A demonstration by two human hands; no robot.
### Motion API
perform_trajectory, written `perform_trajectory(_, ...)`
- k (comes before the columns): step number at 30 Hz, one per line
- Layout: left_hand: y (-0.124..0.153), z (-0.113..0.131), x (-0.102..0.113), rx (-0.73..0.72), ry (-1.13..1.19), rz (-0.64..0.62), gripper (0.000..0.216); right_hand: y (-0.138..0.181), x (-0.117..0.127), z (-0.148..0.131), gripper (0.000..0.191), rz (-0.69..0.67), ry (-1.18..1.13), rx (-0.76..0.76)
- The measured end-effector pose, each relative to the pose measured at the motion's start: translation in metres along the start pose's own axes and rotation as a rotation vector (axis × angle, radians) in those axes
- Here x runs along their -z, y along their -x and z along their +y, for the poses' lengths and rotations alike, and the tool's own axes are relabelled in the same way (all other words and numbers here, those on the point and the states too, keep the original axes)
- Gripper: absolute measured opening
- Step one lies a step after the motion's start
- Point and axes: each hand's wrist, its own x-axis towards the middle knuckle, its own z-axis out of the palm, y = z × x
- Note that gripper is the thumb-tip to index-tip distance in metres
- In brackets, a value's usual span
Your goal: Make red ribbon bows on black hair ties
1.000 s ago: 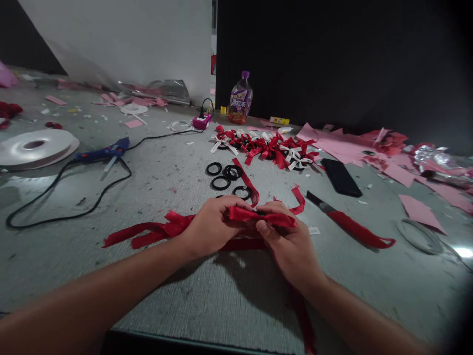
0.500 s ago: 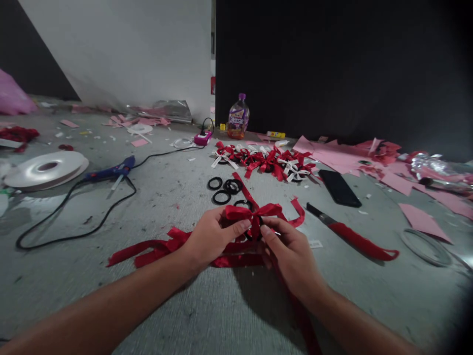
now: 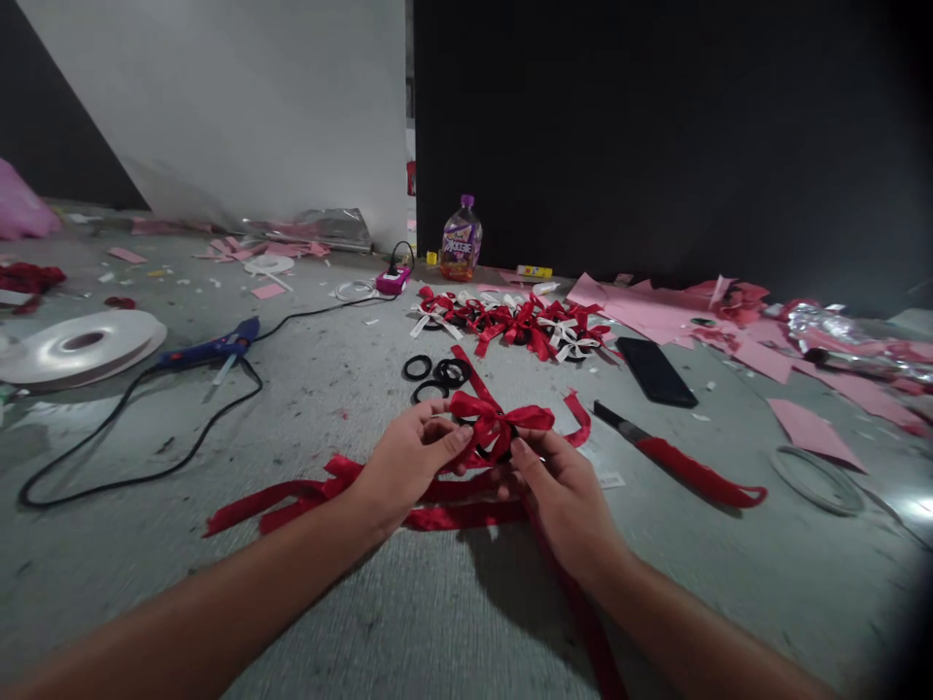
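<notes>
Between my two hands is a red ribbon bow (image 3: 497, 424), tied on a black hair tie that its loops partly hide. My left hand (image 3: 408, 462) pinches the bow's left side between thumb and fingers. On the other side, my right hand (image 3: 565, 486) grips the bow low on its right. Red ribbon strips (image 3: 466, 515) lie on the floor beneath both hands, and one long strip runs toward me under my right wrist. Just beyond my left fingertips rest several black hair ties (image 3: 418, 367).
Finished red and white bows (image 3: 521, 326) lie in a pile ahead. To the right are a phone (image 3: 656, 371), a red-handled knife (image 3: 692, 472) and pink paper (image 3: 816, 433). A blue glue gun (image 3: 211, 347), its cord and a white ribbon spool (image 3: 80, 340) lie left. A bottle (image 3: 461, 243) stands behind.
The bow has tilted and its hanging tails have shifted between my fingers. My left fingers have moved up along its left loop. The whole view has swung slightly right.
</notes>
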Motion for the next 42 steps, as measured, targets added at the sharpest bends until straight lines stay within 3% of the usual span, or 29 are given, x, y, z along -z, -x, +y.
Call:
perform_trajectory(9, 0.003, 0.001, -0.002, 0.092, -0.052, -0.063, 0.043, 0.001, -0.001, 0.001, 0.032, -0.024, 0.003, -0.009)
perform_trajectory(16, 0.006, 0.006, -0.002, -0.067, -0.324, -0.032, 0.018, 0.004, -0.004, -0.002, 0.029, -0.078, 0.048, 0.040)
perform_trajectory(23, 0.006, 0.005, 0.000, -0.231, -0.559, 0.041, 0.014, 0.003, -0.002, 0.001, 0.029, -0.090, 0.080, 0.071)
perform_trajectory(28, 0.007, 0.002, -0.001, -0.175, -0.416, -0.021, 0.029, -0.002, 0.000, 0.003, 0.035, -0.030, 0.050, 0.022)
perform_trajectory(32, 0.007, 0.003, 0.000, -0.100, -0.296, -0.078, 0.064, -0.010, 0.007, 0.002, 0.035, 0.063, -0.045, 0.027)
perform_trajectory(35, 0.005, 0.006, 0.005, -0.123, -0.289, -0.036, 0.074, -0.024, 0.016, 0.000, 0.034, 0.178, -0.098, 0.088)
perform_trajectory(38, -0.001, 0.007, 0.011, -0.223, -0.320, 0.053, 0.057, -0.053, 0.024, -0.008, 0.029, 0.310, -0.069, 0.117)
perform_trajectory(42, -0.009, 0.005, 0.017, -0.312, -0.384, 0.117, 0.032, -0.117, 0.022, -0.024, 0.020, 0.329, 0.051, 0.092)
